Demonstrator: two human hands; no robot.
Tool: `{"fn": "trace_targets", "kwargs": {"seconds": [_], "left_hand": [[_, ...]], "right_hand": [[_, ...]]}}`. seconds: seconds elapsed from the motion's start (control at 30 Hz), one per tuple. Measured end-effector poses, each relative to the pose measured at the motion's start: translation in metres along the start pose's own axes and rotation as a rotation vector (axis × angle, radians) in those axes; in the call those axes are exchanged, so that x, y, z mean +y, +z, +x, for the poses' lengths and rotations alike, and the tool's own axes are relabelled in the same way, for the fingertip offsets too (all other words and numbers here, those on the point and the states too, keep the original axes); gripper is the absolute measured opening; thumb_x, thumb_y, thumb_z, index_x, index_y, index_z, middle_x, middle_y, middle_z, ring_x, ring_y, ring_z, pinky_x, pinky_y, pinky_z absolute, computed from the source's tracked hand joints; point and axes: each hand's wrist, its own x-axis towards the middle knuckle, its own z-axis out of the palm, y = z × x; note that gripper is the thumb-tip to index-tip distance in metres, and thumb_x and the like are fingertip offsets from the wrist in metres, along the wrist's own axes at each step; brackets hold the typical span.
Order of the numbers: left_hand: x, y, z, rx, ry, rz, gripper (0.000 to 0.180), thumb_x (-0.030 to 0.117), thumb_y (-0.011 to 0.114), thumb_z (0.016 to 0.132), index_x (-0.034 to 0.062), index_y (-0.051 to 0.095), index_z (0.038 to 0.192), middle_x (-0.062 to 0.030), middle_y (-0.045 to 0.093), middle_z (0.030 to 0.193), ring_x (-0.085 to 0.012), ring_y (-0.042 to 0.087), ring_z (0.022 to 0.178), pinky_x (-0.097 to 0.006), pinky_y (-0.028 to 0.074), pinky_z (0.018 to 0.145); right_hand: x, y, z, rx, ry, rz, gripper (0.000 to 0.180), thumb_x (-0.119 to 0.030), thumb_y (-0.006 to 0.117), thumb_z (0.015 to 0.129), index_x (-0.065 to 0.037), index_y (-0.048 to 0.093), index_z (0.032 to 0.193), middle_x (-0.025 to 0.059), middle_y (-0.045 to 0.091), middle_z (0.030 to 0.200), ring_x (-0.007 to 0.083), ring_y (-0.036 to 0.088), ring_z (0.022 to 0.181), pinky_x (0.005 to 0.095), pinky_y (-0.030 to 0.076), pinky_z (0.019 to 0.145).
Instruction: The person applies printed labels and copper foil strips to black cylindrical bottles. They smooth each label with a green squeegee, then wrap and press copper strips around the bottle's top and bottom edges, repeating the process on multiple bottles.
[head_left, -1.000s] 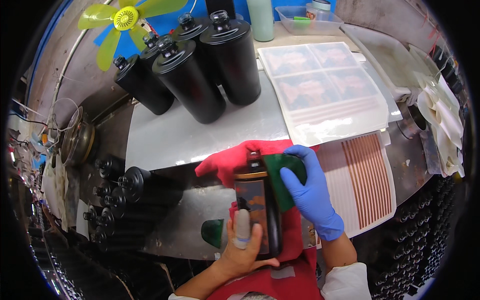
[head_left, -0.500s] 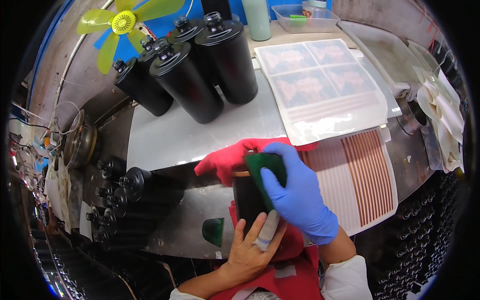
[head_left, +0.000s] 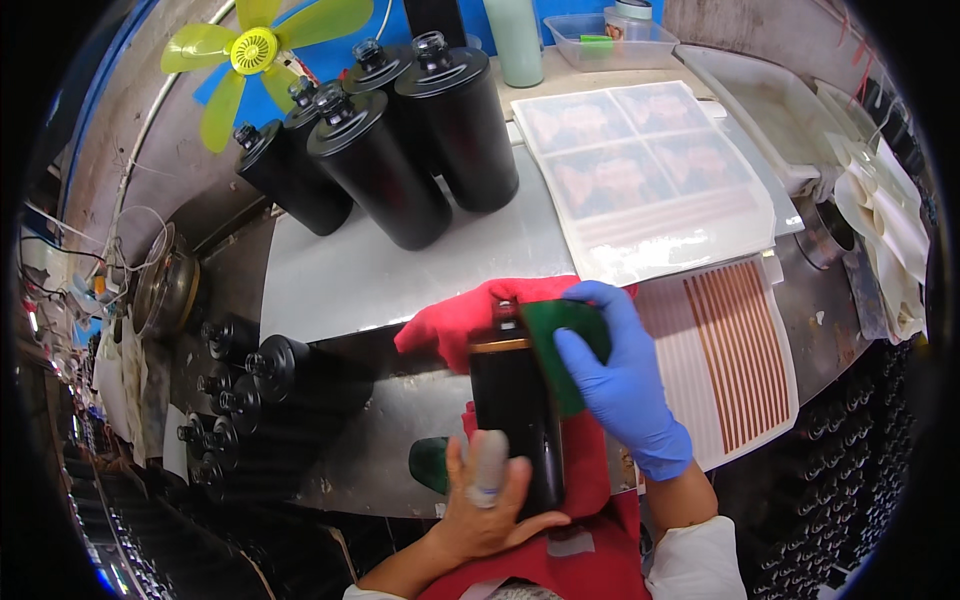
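The right hand [head_left: 625,400], in a blue rubbery glove, pinches a flat green rounded pad [head_left: 568,345] at the right edge of a glossy black gold-banded bottle [head_left: 510,395], low centre of the frame. The bare left hand [head_left: 482,515], one finger wrapped, grips the bottle's lower end. Red cloth [head_left: 445,325] lies around it; matte black cylindrical bottles [head_left: 385,180] stand upper left.

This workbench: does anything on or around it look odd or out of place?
Nothing appears spilled or broken. Mildly odd is the mismatch: the right hand wears a blue glove, while the left hand is ungloved, one finger wrapped. The red cloth also lies rumpled beside the black bottle.
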Motion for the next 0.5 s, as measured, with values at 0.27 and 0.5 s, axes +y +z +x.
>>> {"fn": "trace_targets", "kwargs": {"seconds": [0.27, 0.5], "left_hand": [[-0.042, 0.034, -0.031, -0.028, -0.054, -0.444, 0.119, 0.035, 0.079, 0.067, -0.0048, -0.005, 0.141, -0.0315, 0.037, 0.133, -0.0486, 0.038, 0.122, -0.050, 0.028, 0.103], [-0.039, 0.033, -0.023, -0.008, -0.027, -0.632, 0.116, 0.040, 0.075, 0.072, -0.0115, -0.006, 0.138, -0.0218, 0.056, 0.118, -0.0389, 0.054, 0.111, -0.045, 0.034, 0.100]], "right_hand": [[0.038, -0.042, -0.025, -0.013, 0.342, 0.211, 0.029, -0.009, 0.061, 0.082, -0.004, 0.051, 0.109, 0.0068, 0.056, 0.097, 0.0120, 0.054, 0.091, 0.0250, 0.045, 0.079], [0.071, -0.105, -0.113, 0.294, 0.446, -0.355, 0.015, -0.016, 0.061, 0.086, -0.002, 0.058, 0.079, -0.0003, 0.053, 0.065, 0.0066, 0.047, 0.057, 0.0224, 0.039, 0.056]]}}
